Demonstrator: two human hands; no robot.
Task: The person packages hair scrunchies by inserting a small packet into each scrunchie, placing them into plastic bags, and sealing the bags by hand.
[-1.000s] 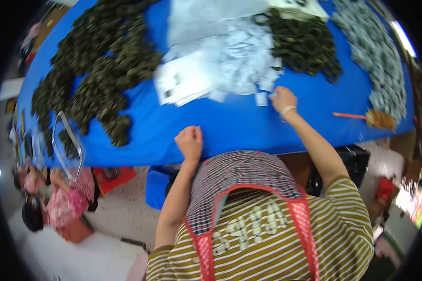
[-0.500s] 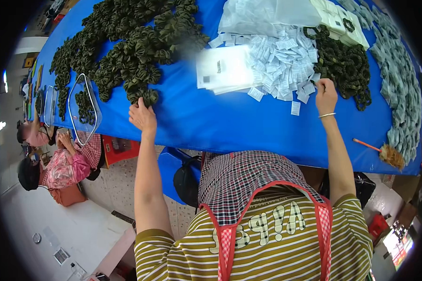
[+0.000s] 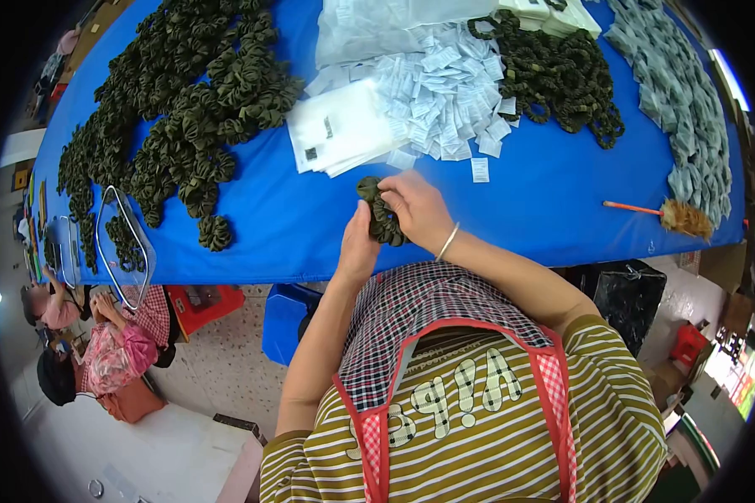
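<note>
1 blue table point(image 3: 285, 222) spans the upper frame. Heaped dark green scrunchies point(image 3: 184, 109) cover its upper left; a smaller pile of white labels point(image 3: 445, 96) sits upper centre. Near mid-frame, the right hand point(image 3: 419, 210) pinches and the left hand point(image 3: 361, 247) grips ruffled dark green fabric point(image 3: 386, 226) between them. 1 loose label point(image 3: 480, 170) lies above, to the right.

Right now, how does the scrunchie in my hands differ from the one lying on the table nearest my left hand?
The held scrunchie is between your left hand and right hand; the lying scrunchie rests on the blue table cover. The held scrunchie looks elongated, the lying scrunchie compact and round. Your hands partly hide the held scrunchie; the lying scrunchie is uncovered. Both are dark green and gathered.
</note>
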